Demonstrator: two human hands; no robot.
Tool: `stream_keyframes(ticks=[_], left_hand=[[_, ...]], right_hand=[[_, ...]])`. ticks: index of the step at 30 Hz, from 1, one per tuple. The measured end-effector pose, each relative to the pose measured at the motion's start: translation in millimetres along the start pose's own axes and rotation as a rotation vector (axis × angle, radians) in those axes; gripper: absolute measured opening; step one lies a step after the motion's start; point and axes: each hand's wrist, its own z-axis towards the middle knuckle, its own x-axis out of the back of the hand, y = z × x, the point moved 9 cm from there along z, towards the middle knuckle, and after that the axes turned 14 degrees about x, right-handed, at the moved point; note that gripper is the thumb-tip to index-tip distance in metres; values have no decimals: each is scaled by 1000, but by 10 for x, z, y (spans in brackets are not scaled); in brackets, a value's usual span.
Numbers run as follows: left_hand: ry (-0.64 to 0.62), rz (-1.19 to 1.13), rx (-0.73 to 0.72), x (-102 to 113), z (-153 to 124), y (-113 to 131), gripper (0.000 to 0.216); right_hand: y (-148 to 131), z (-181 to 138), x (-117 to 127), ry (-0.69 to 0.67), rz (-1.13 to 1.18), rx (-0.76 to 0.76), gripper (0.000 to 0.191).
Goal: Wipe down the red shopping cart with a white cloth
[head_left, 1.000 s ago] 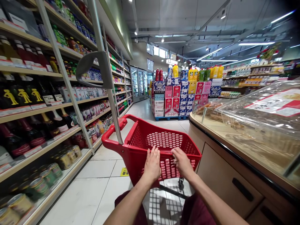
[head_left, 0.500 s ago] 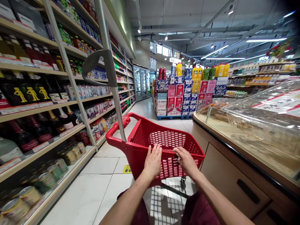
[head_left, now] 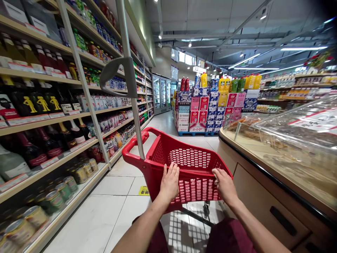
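A red plastic shopping cart [head_left: 196,189] stands side-on right in front of me, and no goods show in the part of its basket that I can see. My left hand [head_left: 170,182] lies against the near side at the rim, fingers stretched out flat and pointing up. Farther right, near the basket's right end, my right hand [head_left: 225,185] has its fingers curled over the same rim. A grey pole with a looped plastic holder [head_left: 118,77] rises from the cart's handle end on the left.
Drink shelves [head_left: 86,121] with bottles and cans line the left side. A wooden counter [head_left: 263,186] with clear covers stands close on the right. Ahead is a stack of drink boxes [head_left: 198,112] on a blue pallet. A yellow floor sticker [head_left: 143,190] marks the tiles.
My right hand has slid right along the rim, away from the left hand. The left hand stays near its spot on the cart's side. The view has shifted slightly.
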Motion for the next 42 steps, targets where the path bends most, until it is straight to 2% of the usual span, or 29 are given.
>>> stream_keyframes(ticks=[2, 7, 9, 11, 14, 16, 18, 19, 21, 24, 26, 27, 29, 32, 33, 34, 36, 39, 41, 42], left_hand=[[1, -8, 11, 11, -5, -9, 59], [54, -89, 7, 42, 32, 110, 59], [92, -162, -39, 54, 93, 246, 63], [102, -233, -115, 68, 182, 377, 60], [78, -266, -167, 143, 340, 359, 30], [141, -229, -63, 276, 436, 131, 17], [275, -174, 98, 420, 452, -110, 14], [334, -151, 148, 446, 423, -150, 12], [369, -115, 122, 344, 340, 14, 14], [267, -80, -114, -19, 229, 549, 17], [231, -43, -240, -117, 165, 668, 18], [233, -27, -288, -84, 128, 603, 18], [271, 0, -329, 128, 41, 243, 19], [389, 74, -65, 543, -20, -579, 20], [415, 92, 23, 604, -45, -744, 22], [439, 99, 72, 606, -72, -794, 24], [449, 94, 62, 428, -86, -596, 24], [417, 68, -85, 86, -24, -80, 23], [398, 76, -166, 69, 7, -16, 22], [398, 89, -185, 141, 6, -105, 22]], right_hand=[[8, -3, -12, 13, 42, -65, 50], [-933, 359, -267, 13, 421, 15, 60], [-1074, 453, -295, 15, 528, -57, 65], [-990, 472, -261, 35, 598, -119, 67], [-658, 408, -165, 68, 565, -107, 62], [-479, 333, -161, 25, 422, -42, 52], [-411, 255, -219, -45, 251, 31, 43], [-410, 219, -256, -71, 180, 56, 39], [-445, 164, -305, -87, 84, 84, 35], [-526, 98, -302, -56, 27, 150, 34], [-525, 44, -284, -45, -7, 199, 37], [-499, 16, -279, -47, -30, 210, 39], [-431, -31, -282, -55, -71, 202, 41], [-409, -56, -314, -62, -86, 178, 41], [-419, -54, -321, -58, -89, 164, 41], [-433, -48, -326, -52, -92, 149, 40], [-466, -35, -330, -44, -99, 136, 38], [-504, -20, -345, -67, -92, 193, 39], [-486, -18, -349, -87, -90, 222, 40], [-468, -17, -347, -93, -90, 223, 39]])
